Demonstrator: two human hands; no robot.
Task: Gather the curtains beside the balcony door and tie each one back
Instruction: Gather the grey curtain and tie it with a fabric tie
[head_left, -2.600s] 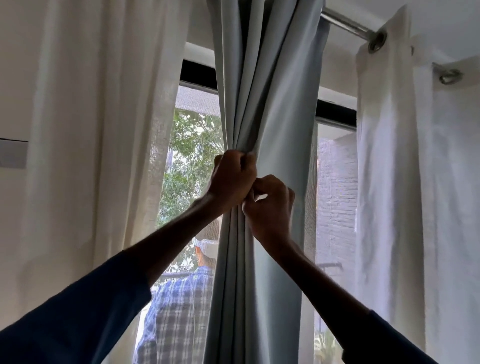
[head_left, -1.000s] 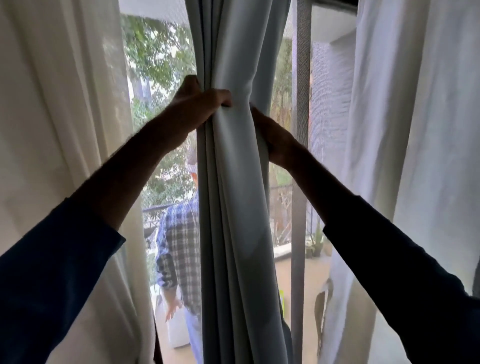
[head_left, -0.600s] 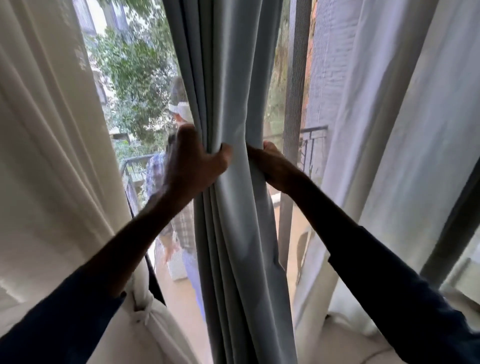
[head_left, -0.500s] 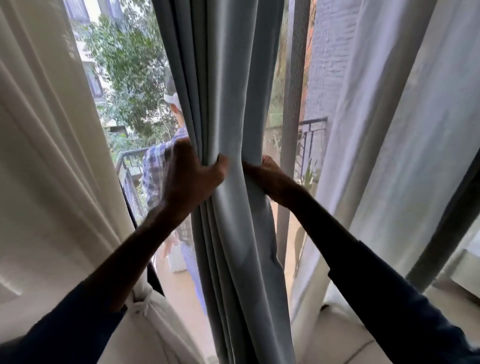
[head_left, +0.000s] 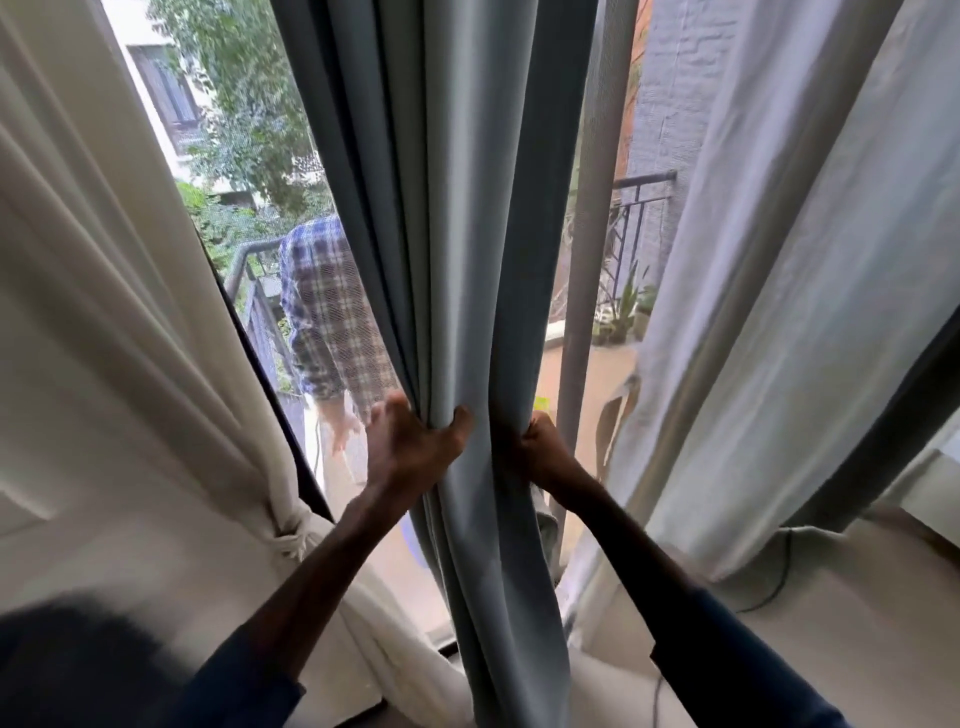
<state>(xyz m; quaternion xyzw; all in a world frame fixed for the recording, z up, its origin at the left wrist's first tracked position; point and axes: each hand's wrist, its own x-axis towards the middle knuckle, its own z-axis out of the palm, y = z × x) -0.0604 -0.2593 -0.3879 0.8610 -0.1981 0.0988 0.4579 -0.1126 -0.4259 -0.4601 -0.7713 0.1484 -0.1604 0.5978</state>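
A grey-blue curtain (head_left: 457, 218) hangs bunched into a narrow column in front of the balcony door. My left hand (head_left: 410, 447) grips its left side, thumb across the front folds. My right hand (head_left: 535, 449) clutches the right side at the same height, its fingers hidden behind the cloth. A cream curtain (head_left: 93, 312) on the left is gathered and bound by a knotted tie (head_left: 293, 538). A pale sheer curtain (head_left: 789, 270) hangs loose on the right.
A person in a plaid shirt (head_left: 332, 312) stands on the balcony just outside the glass. A grey door post (head_left: 587, 260) runs upright behind the curtain. A black railing (head_left: 641, 208) and potted plants (head_left: 621, 312) lie beyond. A thin cable (head_left: 779, 577) trails at the lower right.
Both hands have slid down the grey-blue curtain from near its upper part to a lower level, still holding it bunched. My view has tilted downward, bringing the tied cream curtain's knot into sight.
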